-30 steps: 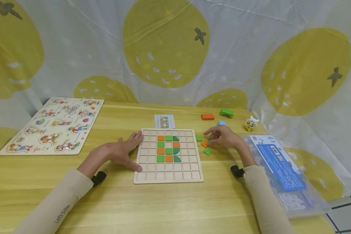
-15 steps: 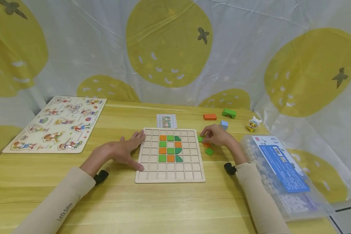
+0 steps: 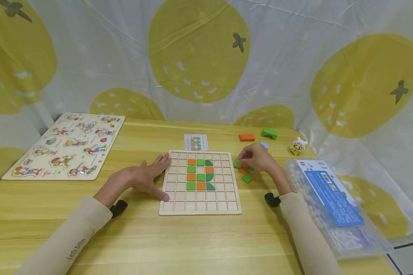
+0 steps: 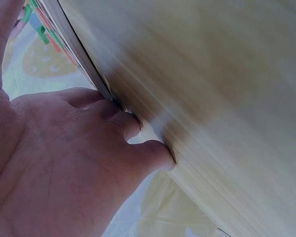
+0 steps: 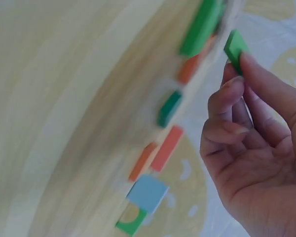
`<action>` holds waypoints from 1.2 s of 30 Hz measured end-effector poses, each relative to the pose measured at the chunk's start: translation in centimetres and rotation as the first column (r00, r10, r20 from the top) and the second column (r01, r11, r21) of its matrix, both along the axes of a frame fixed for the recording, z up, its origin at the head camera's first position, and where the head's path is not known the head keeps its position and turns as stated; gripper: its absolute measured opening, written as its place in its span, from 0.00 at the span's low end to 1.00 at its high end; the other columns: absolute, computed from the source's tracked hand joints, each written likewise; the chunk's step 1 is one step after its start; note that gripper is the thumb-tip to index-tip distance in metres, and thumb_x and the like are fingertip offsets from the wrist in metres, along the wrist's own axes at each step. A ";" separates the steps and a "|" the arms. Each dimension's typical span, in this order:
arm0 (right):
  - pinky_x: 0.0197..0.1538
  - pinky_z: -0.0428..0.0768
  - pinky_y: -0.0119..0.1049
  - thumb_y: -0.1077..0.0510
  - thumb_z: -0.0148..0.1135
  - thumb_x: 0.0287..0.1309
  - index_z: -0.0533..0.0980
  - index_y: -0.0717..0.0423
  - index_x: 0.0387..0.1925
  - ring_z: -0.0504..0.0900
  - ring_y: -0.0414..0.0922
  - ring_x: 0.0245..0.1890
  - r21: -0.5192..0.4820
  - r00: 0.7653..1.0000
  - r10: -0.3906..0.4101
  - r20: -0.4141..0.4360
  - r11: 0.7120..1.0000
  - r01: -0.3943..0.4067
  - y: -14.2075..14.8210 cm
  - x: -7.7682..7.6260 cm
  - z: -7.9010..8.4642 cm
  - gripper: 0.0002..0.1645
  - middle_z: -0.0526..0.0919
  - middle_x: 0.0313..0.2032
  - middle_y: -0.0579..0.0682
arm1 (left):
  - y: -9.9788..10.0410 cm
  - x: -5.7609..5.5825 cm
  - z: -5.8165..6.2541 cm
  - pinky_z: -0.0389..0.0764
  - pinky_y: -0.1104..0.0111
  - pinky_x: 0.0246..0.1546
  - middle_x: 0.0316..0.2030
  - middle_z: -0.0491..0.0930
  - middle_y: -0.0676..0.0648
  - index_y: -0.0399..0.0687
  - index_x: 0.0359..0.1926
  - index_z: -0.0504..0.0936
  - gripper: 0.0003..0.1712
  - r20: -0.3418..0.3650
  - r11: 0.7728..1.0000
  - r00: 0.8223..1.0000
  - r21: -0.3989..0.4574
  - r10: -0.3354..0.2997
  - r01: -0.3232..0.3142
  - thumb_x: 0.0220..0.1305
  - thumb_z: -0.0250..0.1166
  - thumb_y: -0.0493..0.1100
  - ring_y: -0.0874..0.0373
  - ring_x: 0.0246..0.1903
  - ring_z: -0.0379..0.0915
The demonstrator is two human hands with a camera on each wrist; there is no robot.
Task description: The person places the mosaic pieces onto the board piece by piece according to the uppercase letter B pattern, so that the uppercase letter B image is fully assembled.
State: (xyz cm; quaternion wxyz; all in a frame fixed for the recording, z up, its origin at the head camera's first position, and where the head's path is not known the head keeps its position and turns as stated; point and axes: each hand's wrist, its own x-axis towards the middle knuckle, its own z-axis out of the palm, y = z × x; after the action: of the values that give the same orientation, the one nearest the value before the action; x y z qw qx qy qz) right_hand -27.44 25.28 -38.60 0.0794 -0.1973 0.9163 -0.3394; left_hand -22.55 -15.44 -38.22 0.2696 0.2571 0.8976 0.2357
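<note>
My left hand (image 3: 146,179) rests along the left side of a wooden grid board (image 3: 199,206), fingers and thumb spread at its edge. Orange, green and dark green tiles fill a block of squares on the board, with a green square tile (image 3: 200,177) among them. My right hand (image 3: 256,158) is just beyond the board's right edge, pinching another green square tile (image 5: 235,47) between thumb and fingertips, raised in the right wrist view. Beneath that hand lie a loose green tile (image 3: 246,178), an orange tile (image 3: 243,171) and a dark green tile (image 5: 169,108).
A pattern card (image 3: 196,142) lies behind the board. An orange block (image 3: 246,137), a green arch block (image 3: 269,133), a light blue block (image 5: 148,192) and a small figurine (image 3: 298,146) stand back right. A plastic case (image 3: 334,198) lies right, a picture puzzle (image 3: 69,147) left.
My right hand has moved slightly left to the loose tiles and now pinches a green square tile. The left hand stays at the board; the head view has shifted slightly.
</note>
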 end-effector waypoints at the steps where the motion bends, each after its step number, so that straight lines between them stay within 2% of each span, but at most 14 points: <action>1: 0.36 0.83 0.36 0.66 0.76 0.65 0.87 0.65 0.37 0.86 0.50 0.31 -0.026 1.000 0.012 0.008 1.000 -0.011 -0.1 0.2 0.2 0.04 0.90 0.32 0.55 | -0.1 0.0 0.0 0.27 0.30 0.77 0.86 0.25 0.33 0.32 0.86 0.36 0.79 -0.001 1.000 1.000 0.001 0.000 0.000 0.58 0.82 0.62 0.34 0.84 0.18; 4: 0.35 0.85 0.37 0.65 0.76 0.65 0.89 0.64 0.37 0.87 0.51 0.30 -0.090 0.992 0.105 0.069 0.991 -0.098 -1.2 1.0 0.6 0.03 0.91 0.32 0.54 | -0.2 0.1 0.0 0.27 0.30 0.77 0.86 0.25 0.33 0.32 0.86 0.36 0.79 -0.002 1.000 1.000 -0.001 0.003 -0.003 0.58 0.82 0.62 0.34 0.84 0.18; 7: 0.37 0.87 0.38 0.66 0.76 0.64 0.90 0.64 0.38 0.88 0.48 0.30 -0.132 0.962 0.237 0.139 0.967 -0.219 -3.1 1.9 0.8 0.03 0.92 0.32 0.52 | -0.3 0.1 0.1 0.27 0.29 0.77 0.86 0.25 0.33 0.32 0.86 0.36 0.79 -0.004 1.000 1.000 -0.001 0.005 -0.005 0.59 0.82 0.62 0.34 0.84 0.18; 10: 0.38 0.89 0.39 0.68 0.77 0.62 0.91 0.65 0.37 0.89 0.46 0.29 -0.157 0.927 0.321 0.195 0.943 -0.293 -5.0 2.8 0.6 0.02 0.93 0.32 0.51 | -0.3 0.1 0.0 0.27 0.29 0.77 0.86 0.25 0.33 0.32 0.86 0.36 0.78 -0.004 1.000 1.000 0.001 0.002 -0.002 0.59 0.81 0.63 0.34 0.84 0.18; 14: 0.38 0.90 0.40 0.67 0.79 0.60 0.91 0.64 0.35 0.89 0.44 0.27 -0.152 0.915 0.322 0.244 0.944 -0.292 -6.7 3.8 0.4 0.02 0.93 0.29 0.50 | -0.2 0.0 0.0 0.27 0.30 0.78 0.86 0.25 0.33 0.31 0.86 0.37 0.78 -0.006 1.000 1.000 0.001 -0.004 0.004 0.59 0.82 0.63 0.34 0.84 0.18; 20: 0.37 0.88 0.33 0.66 0.82 0.57 0.92 0.58 0.30 0.87 0.38 0.27 -0.081 0.938 0.284 0.199 0.958 -0.273 -7.7 4.5 0.2 0.03 0.91 0.28 0.45 | 0.0 0.0 0.1 0.27 0.30 0.78 0.86 0.25 0.33 0.32 0.86 0.37 0.79 -0.005 1.000 1.000 -0.005 -0.001 0.001 0.58 0.82 0.63 0.34 0.84 0.18; 26: 0.36 0.86 0.30 0.66 0.83 0.56 0.91 0.57 0.28 0.85 0.36 0.27 -0.041 0.941 0.298 0.162 0.955 -0.295 -8.0 4.6 0.0 0.05 0.90 0.26 0.43 | 0.1 0.0 0.0 0.28 0.30 0.78 0.85 0.25 0.33 0.31 0.85 0.37 0.79 -0.009 1.000 1.000 -0.007 -0.006 0.006 0.58 0.82 0.63 0.34 0.84 0.19; 31: 0.35 0.86 0.29 0.67 0.83 0.54 0.91 0.58 0.28 0.84 0.36 0.26 -0.046 0.940 0.306 0.152 0.952 -0.302 -8.1 4.6 0.0 0.06 0.90 0.26 0.43 | 0.0 0.0 0.0 0.28 0.29 0.78 0.85 0.25 0.33 0.31 0.85 0.36 0.79 -0.011 1.000 1.000 -0.009 -0.011 0.011 0.58 0.82 0.63 0.34 0.84 0.19; 36: 0.36 0.84 0.29 0.65 0.83 0.55 0.91 0.58 0.30 0.83 0.36 0.28 -0.061 0.928 0.347 0.135 0.938 -0.341 -7.5 4.3 0.3 0.05 0.90 0.28 0.42 | 0.0 -0.1 -0.1 0.28 0.29 0.78 0.85 0.25 0.33 0.31 0.86 0.37 0.79 -0.014 1.000 1.000 -0.009 -0.012 0.012 0.59 0.82 0.63 0.33 0.84 0.19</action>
State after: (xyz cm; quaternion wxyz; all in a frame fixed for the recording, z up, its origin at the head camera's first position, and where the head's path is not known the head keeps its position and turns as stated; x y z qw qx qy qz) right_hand -23.19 17.82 -38.26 0.1996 -0.3313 0.8532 -0.3500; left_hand -22.62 -15.41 -38.31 0.2656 0.2628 0.8990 0.2282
